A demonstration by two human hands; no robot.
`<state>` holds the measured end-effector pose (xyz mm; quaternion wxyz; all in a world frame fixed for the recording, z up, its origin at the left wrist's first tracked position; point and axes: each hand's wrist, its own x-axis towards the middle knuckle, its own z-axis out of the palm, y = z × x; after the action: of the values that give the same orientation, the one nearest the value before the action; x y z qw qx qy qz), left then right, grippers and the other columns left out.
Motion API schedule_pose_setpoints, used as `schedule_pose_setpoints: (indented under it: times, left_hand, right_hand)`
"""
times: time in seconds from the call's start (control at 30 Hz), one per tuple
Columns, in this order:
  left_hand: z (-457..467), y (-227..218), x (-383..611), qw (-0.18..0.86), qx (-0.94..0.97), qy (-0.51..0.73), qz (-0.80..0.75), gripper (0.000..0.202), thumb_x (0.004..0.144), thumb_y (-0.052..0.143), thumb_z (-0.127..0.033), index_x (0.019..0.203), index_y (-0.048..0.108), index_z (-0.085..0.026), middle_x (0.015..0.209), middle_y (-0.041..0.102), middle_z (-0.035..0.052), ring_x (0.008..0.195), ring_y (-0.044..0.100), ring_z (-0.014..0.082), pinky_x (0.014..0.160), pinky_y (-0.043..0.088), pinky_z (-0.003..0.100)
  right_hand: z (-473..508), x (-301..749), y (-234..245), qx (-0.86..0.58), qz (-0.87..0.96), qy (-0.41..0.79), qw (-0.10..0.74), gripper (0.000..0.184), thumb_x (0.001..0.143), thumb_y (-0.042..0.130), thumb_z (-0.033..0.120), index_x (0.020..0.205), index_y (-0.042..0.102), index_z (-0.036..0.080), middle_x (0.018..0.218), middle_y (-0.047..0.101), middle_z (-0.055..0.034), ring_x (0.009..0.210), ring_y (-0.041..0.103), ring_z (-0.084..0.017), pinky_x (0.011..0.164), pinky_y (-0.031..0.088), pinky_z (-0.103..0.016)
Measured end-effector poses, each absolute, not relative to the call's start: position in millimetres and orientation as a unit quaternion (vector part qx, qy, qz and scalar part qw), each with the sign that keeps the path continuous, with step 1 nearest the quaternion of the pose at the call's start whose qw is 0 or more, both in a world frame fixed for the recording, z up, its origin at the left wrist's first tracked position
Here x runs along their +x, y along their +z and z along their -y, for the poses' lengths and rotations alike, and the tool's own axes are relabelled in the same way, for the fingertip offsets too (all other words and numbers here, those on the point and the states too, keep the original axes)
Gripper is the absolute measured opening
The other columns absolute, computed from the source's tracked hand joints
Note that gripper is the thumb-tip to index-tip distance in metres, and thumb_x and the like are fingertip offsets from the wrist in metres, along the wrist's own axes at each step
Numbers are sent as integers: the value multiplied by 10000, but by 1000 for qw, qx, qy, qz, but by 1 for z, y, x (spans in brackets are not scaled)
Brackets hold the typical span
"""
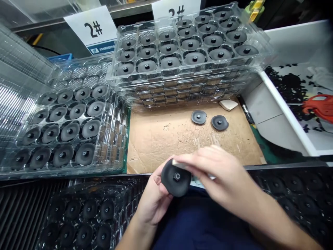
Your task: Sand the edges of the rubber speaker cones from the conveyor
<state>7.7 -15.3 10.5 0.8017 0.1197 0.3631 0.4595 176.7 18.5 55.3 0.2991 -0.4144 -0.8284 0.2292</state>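
My left hand grips a black rounded disc with a central stub by its left side, its studded face toward me. Over the disc's upper edge, my right hand pinches a small pale pad that touches the rim. The fingers cover most of that pad, so its full shape is hidden. On the cardboard sheet beyond my hands lie two similar discs, a left one and a right one. A cream wedge-shaped piece rests behind them.
Stacked clear trays of black discs stand at the back and left. More trays sit low at the left and right. A white bin at the right holds small black pieces and an orange-handled tool.
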Motion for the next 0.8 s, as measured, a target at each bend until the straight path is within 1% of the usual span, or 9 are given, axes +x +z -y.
schedule_pose_setpoints:
  times: [0.07,0.1,0.17,0.23,0.4,0.57,0.63,0.73,0.8]
  left_hand:
    - [15,11,6,788,131,476,-368,599,560,806,-427,1113,645,-263,1050,712,25,945,655,193,868,479,263]
    - [14,11,7,780,140,484,-371,605,564,801,-437,1119,642,-257,1047,712,31,964,649,208,894,470,285]
    - [13,12,8,767,163,493,-376,573,555,809,-433,1072,668,-228,958,720,25,961,641,206,896,463,271]
    - [11,11,9,760,176,494,-385,541,531,826,-419,1011,690,-210,916,715,21,931,641,193,862,473,250]
    - [10,7,-2,773,141,501,-362,628,523,812,-449,1108,628,-315,1233,635,47,1033,635,233,940,462,341]
    - [9,10,-6,774,118,513,-352,551,556,796,-416,1076,649,-303,1161,677,18,1043,638,225,933,480,311]
    - [9,10,-3,773,119,521,-342,526,580,794,-394,1078,652,-304,1166,679,13,1035,645,223,919,498,305]
    - [8,8,2,771,128,532,-325,504,593,802,-357,1073,660,-297,1135,699,0,1021,655,214,915,511,286]
    - [8,7,5,758,133,548,-329,504,589,809,-336,1069,665,-288,1115,711,-4,1017,656,189,905,510,243]
  right_hand:
    - [-17,175,53,-463,810,215,288,266,891,488,90,1093,630,188,787,677,-19,677,559,-149,658,381,-296]
    - [-17,174,53,-466,801,210,313,288,885,498,78,1121,617,191,806,684,-19,685,564,-146,670,383,-296]
    - [-17,170,51,-440,785,219,377,303,887,499,69,1151,600,176,862,698,-27,721,586,-139,690,401,-290]
    - [-21,169,46,-435,775,244,388,256,895,502,98,1112,622,162,891,705,-32,761,611,-140,704,425,-285]
    - [-26,186,1,-551,707,337,290,215,901,521,221,1059,664,201,918,709,-44,781,642,-157,655,480,-270]
    - [-12,195,-47,-557,698,384,235,197,870,543,211,976,706,180,767,713,-35,688,654,-163,628,510,-272]
    - [-10,194,-38,-564,691,382,242,202,879,530,214,988,697,183,832,721,-43,732,663,-167,628,511,-265]
    - [-10,188,2,-557,690,345,307,219,905,508,227,1071,650,213,976,703,-47,812,648,-155,627,490,-244]
    - [-8,181,31,-512,728,284,356,238,897,515,175,1105,627,200,916,697,-47,764,623,-149,633,468,-255]
